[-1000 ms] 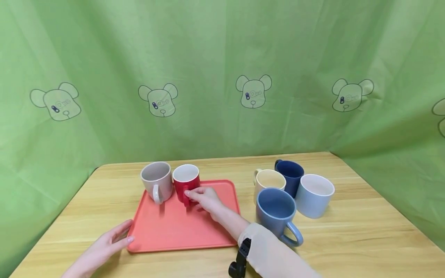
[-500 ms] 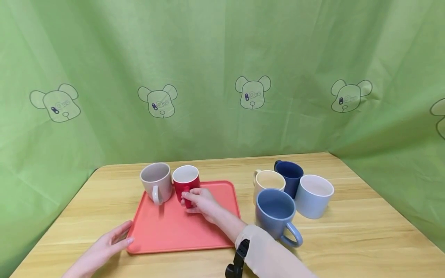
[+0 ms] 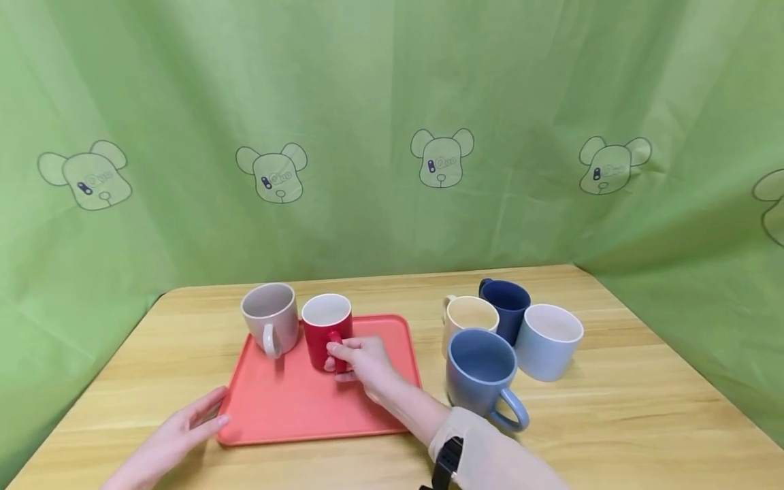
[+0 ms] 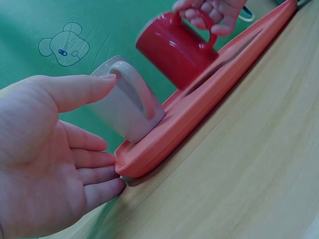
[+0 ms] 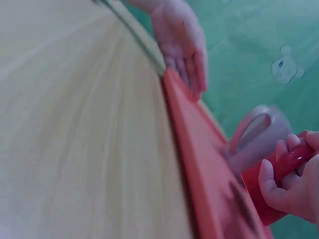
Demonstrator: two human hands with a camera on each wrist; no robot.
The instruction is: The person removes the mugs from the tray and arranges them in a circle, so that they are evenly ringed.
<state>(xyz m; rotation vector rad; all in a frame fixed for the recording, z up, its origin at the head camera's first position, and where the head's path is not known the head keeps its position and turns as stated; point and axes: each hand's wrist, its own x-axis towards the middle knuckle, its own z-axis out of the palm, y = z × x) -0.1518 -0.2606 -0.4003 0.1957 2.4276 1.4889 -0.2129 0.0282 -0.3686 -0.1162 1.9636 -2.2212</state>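
Note:
A red mug (image 3: pixel 322 345) with a white inside stands upright over the back of the coral-red tray (image 3: pixel 306 412); my right hand (image 3: pixel 365 367) grips its handle. In the left wrist view its base hangs close over the tray, with a dark shadow on the tray below. A light grey mug (image 3: pixel 278 320) sits at the tray's back left corner, its handle facing me. My left hand (image 3: pixel 177 435) is at the tray's front left corner, fingers extended, with fingertips at the edge (image 4: pixel 122 167) and the thumb above.
To the right of the tray, a cluster of mugs stands on the wooden table (image 3: pixel 631 408): cream (image 3: pixel 453 333), navy (image 3: pixel 513 327), pale blue (image 3: pixel 545 354) and slate blue (image 3: pixel 474 381). A green curtain (image 3: pixel 367 224) hangs behind the table.
My right hand has closed its hold round the red mug's handle, and the mug has shifted slightly toward me and away from the grey mug. My left hand stays at the tray corner.

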